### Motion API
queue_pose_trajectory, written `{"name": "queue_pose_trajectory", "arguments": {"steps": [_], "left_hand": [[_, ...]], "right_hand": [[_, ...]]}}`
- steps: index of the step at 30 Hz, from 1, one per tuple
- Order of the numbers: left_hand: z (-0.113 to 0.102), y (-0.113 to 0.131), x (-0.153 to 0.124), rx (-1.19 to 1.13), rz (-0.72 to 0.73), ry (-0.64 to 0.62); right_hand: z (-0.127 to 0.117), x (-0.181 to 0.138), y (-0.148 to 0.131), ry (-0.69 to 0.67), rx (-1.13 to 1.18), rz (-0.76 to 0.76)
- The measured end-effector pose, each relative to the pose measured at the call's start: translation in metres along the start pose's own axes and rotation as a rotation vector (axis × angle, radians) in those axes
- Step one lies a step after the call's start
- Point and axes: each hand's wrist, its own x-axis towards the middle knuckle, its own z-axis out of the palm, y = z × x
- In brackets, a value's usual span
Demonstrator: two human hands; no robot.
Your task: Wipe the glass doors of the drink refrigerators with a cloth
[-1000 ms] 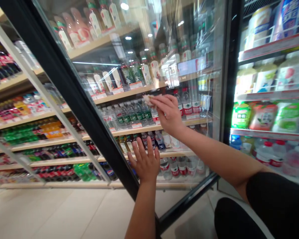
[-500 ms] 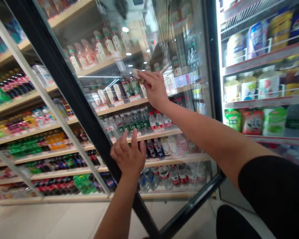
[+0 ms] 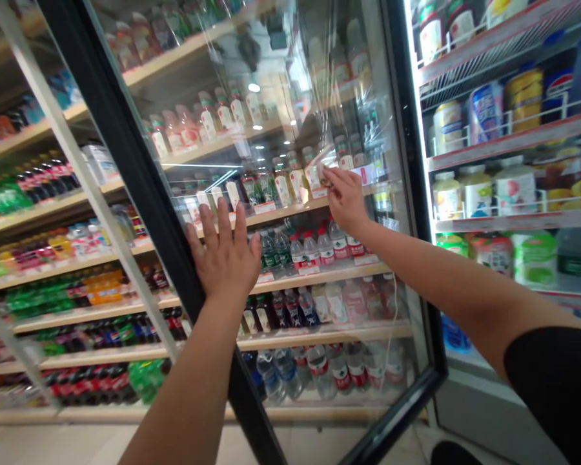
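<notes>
In the head view, a tall door of clear, smooth glass (image 3: 329, 106) in a straight black frame (image 3: 177, 258) stands tilted across the middle. The right hand (image 3: 347, 199) is in front of the glass, nearer to its right edge, at about middle height. Its fingers are bent together and pinch a small pale wad (image 3: 321, 172), which looks soft and crumpled; most of it is hidden by the fingers, so I cannot tell its full shape. The left hand (image 3: 228, 255) is flat, with the fingers spread, at the left edge of the glass, its outer side next to the frame.

Behind the glass, wooden shelves (image 3: 319, 278) carry rows of clear plastic bottles (image 3: 310, 248), some with red labels. White reflections and the two forearms cover part of these rows. To the left, beyond the frame, there are more shelves with green bottles (image 3: 43, 292) and a pale straight post (image 3: 83, 165). On the right, a lit cooler (image 3: 508, 223) has wire racks with bottles and packs. A black sleeve (image 3: 552, 381) hides its lower part.
</notes>
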Motion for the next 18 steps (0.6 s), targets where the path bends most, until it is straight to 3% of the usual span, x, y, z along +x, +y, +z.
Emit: {"name": "queue_pose_trajectory", "arguments": {"steps": [3, 5, 7, 9, 12, 14, 16, 18], "left_hand": [[0.0, 0.0, 0.0, 0.027, 0.007, 0.004], [0.0, -0.001, 0.0, 0.034, 0.009, 0.001], [0.0, -0.002, 0.0, 0.03, 0.01, -0.011], [0.0, -0.002, 0.0, 0.016, 0.01, -0.019], [0.0, -0.002, -0.001, -0.021, 0.009, -0.012], [0.001, -0.003, 0.0, -0.037, 0.006, -0.013], [0.003, -0.005, 0.0, -0.045, 0.0, -0.014], [0.004, -0.006, 0.0, -0.057, -0.001, -0.005]], "right_hand": [[0.006, 0.006, -0.009, -0.204, 0.029, -0.274], [0.016, 0.023, -0.008, -0.153, -0.014, -0.175], [0.028, 0.038, -0.011, -0.002, -0.088, 0.059], [0.038, 0.039, -0.024, 0.03, -0.094, 0.086], [0.042, 0.025, -0.056, -0.21, 0.023, -0.25], [0.039, 0.021, -0.064, -0.322, 0.075, -0.388], [0.035, 0.025, -0.051, -0.267, 0.06, -0.312], [0.031, 0.029, -0.029, -0.107, 0.001, -0.091]]}}
